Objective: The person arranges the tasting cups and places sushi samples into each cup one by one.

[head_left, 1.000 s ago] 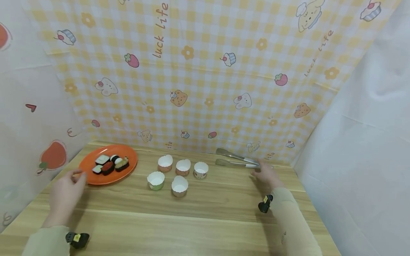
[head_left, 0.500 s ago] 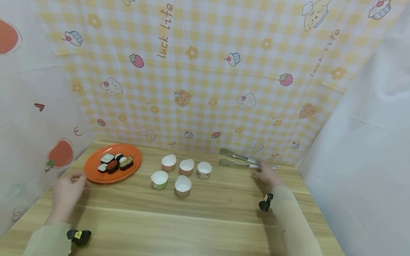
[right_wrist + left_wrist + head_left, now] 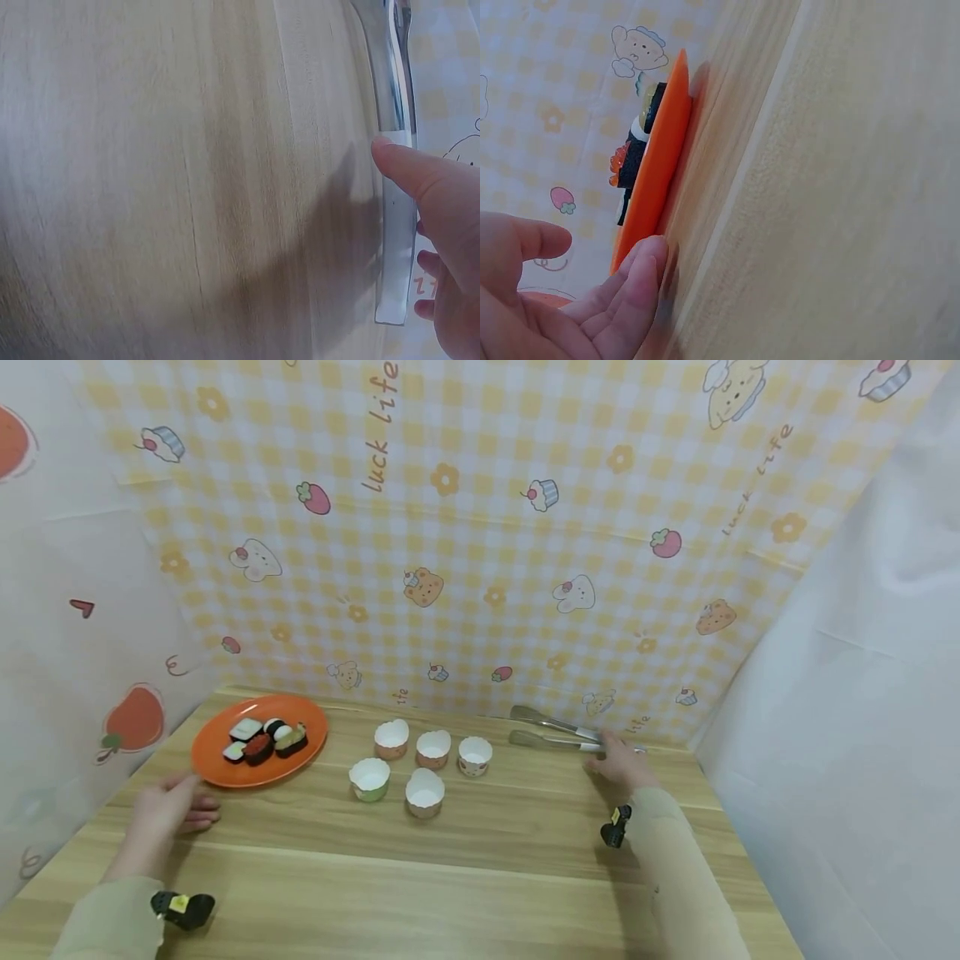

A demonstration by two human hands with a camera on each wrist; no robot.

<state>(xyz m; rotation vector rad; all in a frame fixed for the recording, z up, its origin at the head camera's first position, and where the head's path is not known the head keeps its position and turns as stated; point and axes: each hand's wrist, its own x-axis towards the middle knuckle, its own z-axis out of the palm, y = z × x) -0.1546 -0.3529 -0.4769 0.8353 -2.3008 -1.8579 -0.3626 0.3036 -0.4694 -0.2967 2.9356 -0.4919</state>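
Observation:
An orange plate [image 3: 217, 725] at the back left bears several sushi pieces [image 3: 258, 749], one topped with red roe [image 3: 618, 160]. Just at its near-left rim is my left hand [image 3: 165, 810]; the thumb stands apart while the fingertips [image 3: 654, 247] lie low by the plate's edge, close over the table. At the back right, metal tongs [image 3: 551, 742] with white handles lie spread, their heads pointing left. My right hand [image 3: 624, 763] holds them by the handles, thumb [image 3: 397, 159] on the near arm and the other fingers behind, partly hidden.
Several paper baking cups stand mid-table between plate and tongs, among them a green one [image 3: 370, 780] and a brown one [image 3: 424, 794]. A yellow checked cloth [image 3: 480, 543] hangs behind the wooden table [image 3: 450, 893]; white cloths [image 3: 847, 735] flank it.
My left hand's fingers have lowered and straightened to the right, just below the plate's near rim. The right hand has stayed at the tongs. The head view has shifted slightly.

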